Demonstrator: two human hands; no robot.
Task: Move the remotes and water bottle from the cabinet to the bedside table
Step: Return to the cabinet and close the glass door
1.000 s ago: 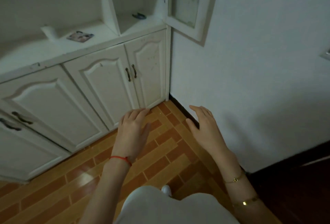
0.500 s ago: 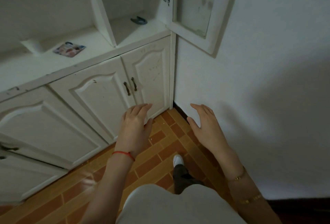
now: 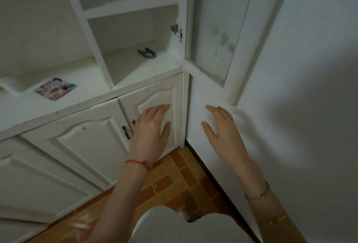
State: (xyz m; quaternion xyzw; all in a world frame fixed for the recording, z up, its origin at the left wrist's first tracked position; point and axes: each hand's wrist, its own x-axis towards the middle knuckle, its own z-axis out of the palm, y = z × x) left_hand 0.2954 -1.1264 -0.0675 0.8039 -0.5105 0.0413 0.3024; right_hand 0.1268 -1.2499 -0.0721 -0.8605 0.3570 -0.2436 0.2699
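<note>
A white cabinet with shelves above and panelled doors below fills the left half of the view. No remote and no water bottle show anywhere in it. My left hand is stretched out flat in front of the rightmost lower door, fingers straight, holding nothing. My right hand is stretched out flat in front of the white wall beside the cabinet, also holding nothing. Whether either hand touches the surface behind it is unclear.
A dark blue clip-like object lies on the lower open shelf. A colourful flat packet lies on the counter. A glass-paned upper door stands swung open to the right. Brick-pattern floor tiles lie below.
The view has come closer to the cabinet and tilted up, so more shelves show. Both hands have risen from floor level to the height of the lower doors.
</note>
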